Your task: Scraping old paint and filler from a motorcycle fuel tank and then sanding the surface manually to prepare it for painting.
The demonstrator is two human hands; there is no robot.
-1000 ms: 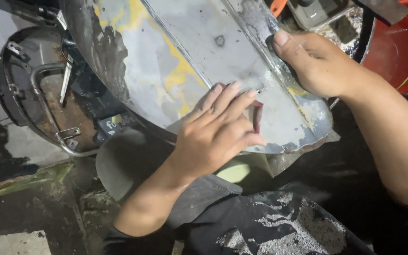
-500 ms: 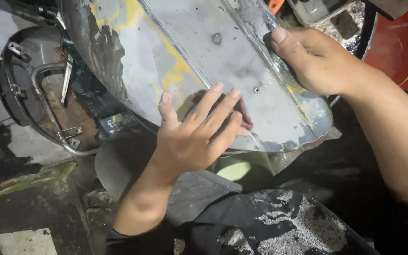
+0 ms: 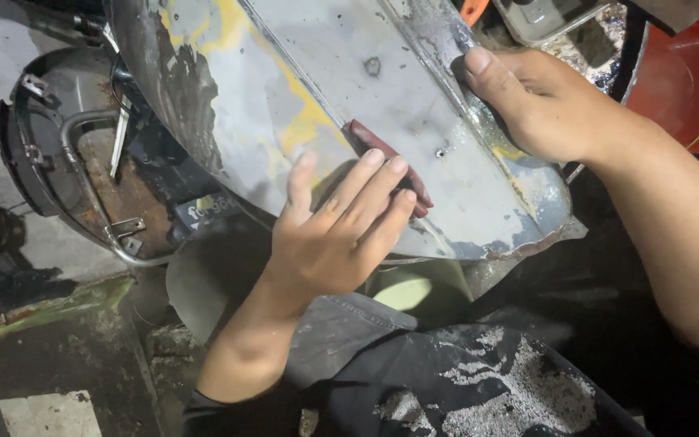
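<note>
A large curved metal panel (image 3: 301,97), grey with yellow patches and worn paint, rests across my lap. My left hand (image 3: 333,235) lies flat on its lower part, fingers pressing a dark red piece of sandpaper (image 3: 382,150) against the surface. My right hand (image 3: 544,101) grips the panel's raised ridge at the upper right, thumb on top, holding it steady.
A rusty round metal shell with a bent tube (image 3: 82,170) lies on the floor at the left. An orange container (image 3: 689,73) stands at the upper right. Grey dust covers my dark trousers (image 3: 487,380). Stained concrete floor (image 3: 42,340) runs along the lower left.
My left hand has slid leftward and slightly down along the panel with the sandpaper, whose red strip now shows above the fingers. My right hand keeps its grip.
</note>
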